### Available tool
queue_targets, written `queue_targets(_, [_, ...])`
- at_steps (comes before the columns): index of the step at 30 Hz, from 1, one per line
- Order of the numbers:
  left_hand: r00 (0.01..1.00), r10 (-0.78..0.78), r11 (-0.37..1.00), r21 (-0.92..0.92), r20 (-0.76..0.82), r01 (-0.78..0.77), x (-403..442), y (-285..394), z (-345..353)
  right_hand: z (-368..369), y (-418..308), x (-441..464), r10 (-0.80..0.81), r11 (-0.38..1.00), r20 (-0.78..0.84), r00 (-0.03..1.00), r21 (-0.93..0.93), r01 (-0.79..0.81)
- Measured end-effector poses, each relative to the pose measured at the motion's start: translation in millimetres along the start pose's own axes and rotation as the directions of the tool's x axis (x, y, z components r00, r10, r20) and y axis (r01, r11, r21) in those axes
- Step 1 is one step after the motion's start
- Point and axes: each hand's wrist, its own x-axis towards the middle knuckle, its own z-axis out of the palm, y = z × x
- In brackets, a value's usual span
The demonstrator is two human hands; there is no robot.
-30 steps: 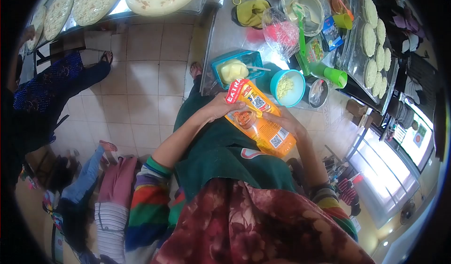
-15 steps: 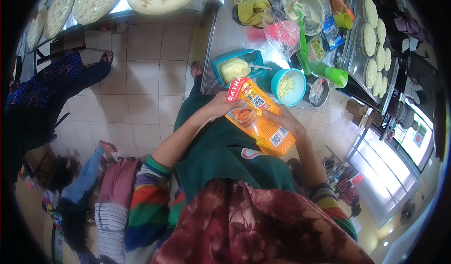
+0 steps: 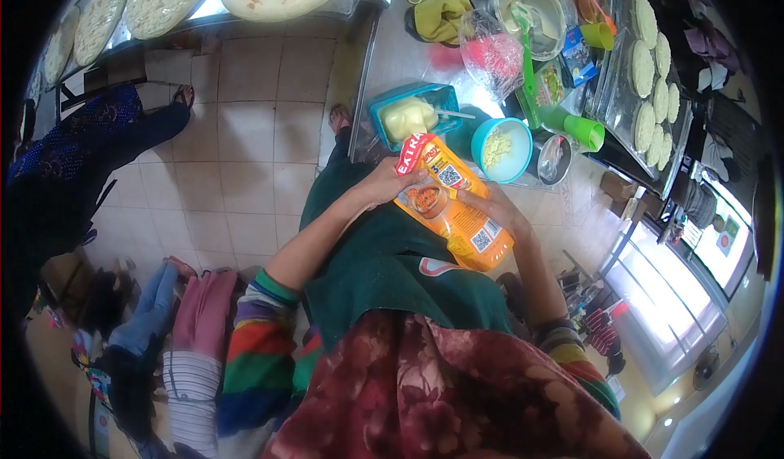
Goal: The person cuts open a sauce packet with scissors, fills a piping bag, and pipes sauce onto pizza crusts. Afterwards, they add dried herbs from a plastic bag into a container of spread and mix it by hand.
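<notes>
Between both hands is an orange pouch (image 3: 449, 210) with a red "EXTRA" corner, a food picture and printed square codes. My left hand (image 3: 388, 183) grips its upper left edge, thumb across the front. My right hand (image 3: 494, 211) holds the opposite edge, thumb lying on the printed face. The pouch is tilted in front of the green apron (image 3: 384, 279). Just beyond it stand a teal tub (image 3: 380, 120) with a pale yellow block (image 3: 406, 119) inside, and a blue bowl (image 3: 480, 136) holding small pale pieces (image 3: 496, 149).
A metal bowl (image 3: 554, 162) sits beside the blue bowl at the table edge. Farther back are a white bucket (image 3: 500, 2), a green cup (image 3: 585, 135) and a yellow-green cloth (image 3: 442, 20). Topped flat rounds (image 3: 643, 69) lie on trays to the right. Other people (image 3: 196, 353) stand at left.
Both hands keep hold of the pouch, which has barely shifted. The view has moved very slightly.
</notes>
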Motion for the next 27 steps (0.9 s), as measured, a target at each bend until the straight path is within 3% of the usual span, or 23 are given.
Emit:
queue_targets(4, [1.0,0.013,1.0,0.006,0.004,-0.013,0,-2,1,-1,5,3,-0.047,0.999,-0.004,0.999,-0.004,0.047])
queue_targets(27, [0.995,0.098,0.993,0.064,-0.011,-0.097,4,-15,2,2,3,4,0.017,1.0,-0.001,1.0,-0.009,-0.017])
